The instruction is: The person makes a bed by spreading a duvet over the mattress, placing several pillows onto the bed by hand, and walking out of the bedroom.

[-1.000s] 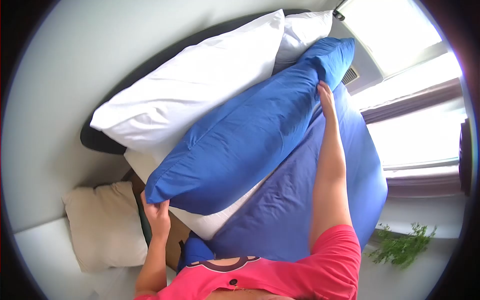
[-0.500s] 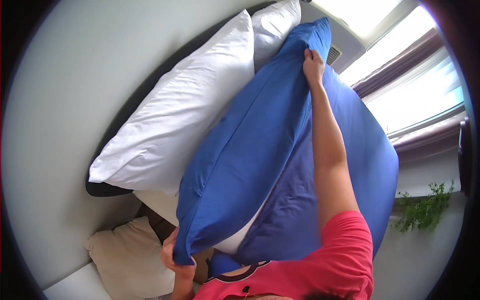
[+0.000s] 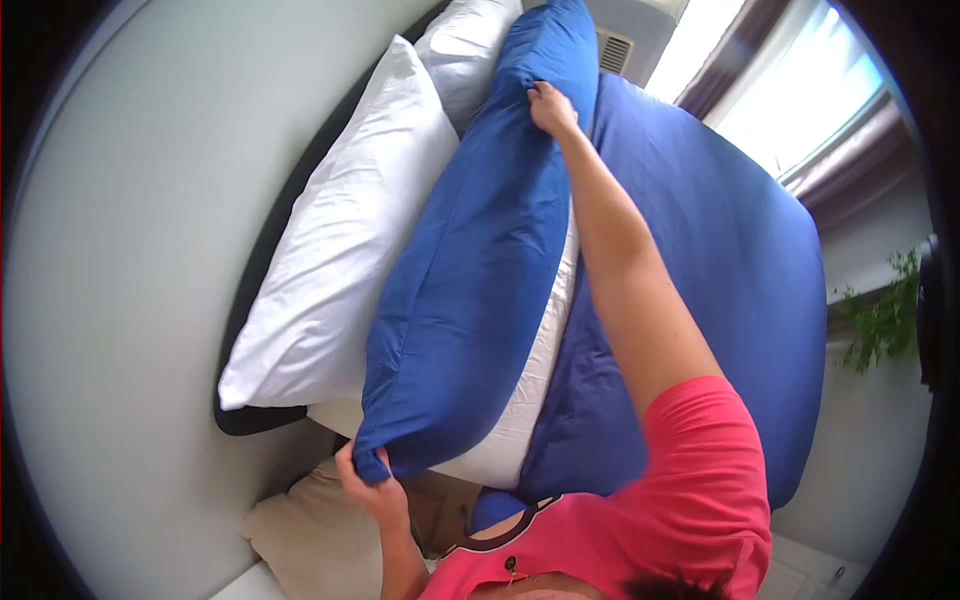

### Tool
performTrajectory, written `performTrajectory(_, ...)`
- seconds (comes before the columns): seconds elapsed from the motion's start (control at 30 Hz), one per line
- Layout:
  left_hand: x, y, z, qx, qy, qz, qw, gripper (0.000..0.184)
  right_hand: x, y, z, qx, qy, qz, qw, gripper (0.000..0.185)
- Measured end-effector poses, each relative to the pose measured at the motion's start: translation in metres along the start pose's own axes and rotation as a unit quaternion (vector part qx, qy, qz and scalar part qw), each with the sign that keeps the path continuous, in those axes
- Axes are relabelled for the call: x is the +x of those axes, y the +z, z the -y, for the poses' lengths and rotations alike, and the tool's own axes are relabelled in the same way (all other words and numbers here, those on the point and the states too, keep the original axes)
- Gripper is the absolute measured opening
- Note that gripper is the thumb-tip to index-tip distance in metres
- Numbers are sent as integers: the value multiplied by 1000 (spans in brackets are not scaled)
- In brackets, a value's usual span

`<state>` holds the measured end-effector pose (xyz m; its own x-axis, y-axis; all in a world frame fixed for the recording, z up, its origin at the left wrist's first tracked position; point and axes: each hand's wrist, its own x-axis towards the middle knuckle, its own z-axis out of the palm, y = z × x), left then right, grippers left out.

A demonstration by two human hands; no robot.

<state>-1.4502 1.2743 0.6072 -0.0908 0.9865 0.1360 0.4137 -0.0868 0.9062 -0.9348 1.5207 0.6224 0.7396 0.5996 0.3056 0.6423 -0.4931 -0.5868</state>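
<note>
A long blue pillow [image 3: 470,260] lies slantwise across the bed, beside a white pillow [image 3: 350,240] that leans on the dark headboard. My left hand [image 3: 372,482] is closed on the near corner of the blue pillow, its fingers wrapped round the bunched fabric. Farther up, my right hand [image 3: 552,108] pinches the fabric near the pillow's far end, with the arm stretched out over the bed. A strip of white sheet [image 3: 530,410] shows between the blue pillow and the blue bedcover [image 3: 700,250].
Behind stands a second white pillow [image 3: 465,55] against the dark headboard [image 3: 245,410]. A beige cushion [image 3: 315,530] is at the lower left. At the right are a curtained window [image 3: 790,90] and a green plant [image 3: 880,315].
The view has turned, so the bed and pillows look more upright. The blue pillow's near end was lifted towards me and is now lower, against the bed. Both hands have kept hold of it.
</note>
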Motion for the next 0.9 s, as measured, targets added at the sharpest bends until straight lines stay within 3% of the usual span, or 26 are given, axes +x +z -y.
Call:
performTrajectory(0.03,5,2,4,17,-12,12,1000,18,-17,-9,9,-4,54,11,998,43)
performTrajectory(0.1,8,-4,8,0,-18,28,999,21,-44,-14,-1,123,81,-66,987,51)
performTrajectory(0.2,2,-12,1,-27,28,32,999,28,-140,-24,-53,312,-31,-96,945,42)
performTrajectory(0.23,-2,-10,-13,-12,69,0,998,24,-188,-36,-65,292,-29,-63,954,38)
performTrajectory(0.27,-6,-3,-28,6,110,-32,993,21,-232,-59,-69,310,57,67,947,34)
performTrajectory(0.3,-10,-1,-40,25,152,-62,986,18,-276,-54,-100,287,36,99,952,30)
performTrajectory(0.33,-11,-4,-38,88,162,-29,982,16,-320,-48,-135,238,-1,120,964,29)
performTrajectory(0.37,-6,-10,-28,151,169,3,974,14,-361,-50,-171,243,114,246,931,29)
performTrajectory(0.4,-6,-18,-20,214,171,34,961,14,-397,-68,-190,214,147,301,917,28)
performTrajectory(0.47,-10,-21,-27,208,132,10,969,16,-450,-104,-229,125,86,346,926,29)
performTrajectory(0.5,-12,-24,-31,204,121,7,972,17,-458,-124,-239,127,116,346,922,30)
performTrajectory(0.57,-17,-21,-26,183,190,-31,964,17,-468,-168,-255,122,173,346,914,32)
performTrajectory(0.67,-18,-24,-24,199,185,-17,962,17,-464,-214,-274,75,162,252,951,32)
performTrajectory(0.77,-34,-37,-29,157,141,-39,977,21,-459,-240,-295,71,162,230,957,33)
performTrajectory(0.83,-45,-56,-26,186,173,-62,965,24,-460,-246,-303,110,142,213,960,33)
performTrajectory(0.9,-78,-78,-33,213,124,-48,968,26,-465,-246,-308,157,141,228,951,31)
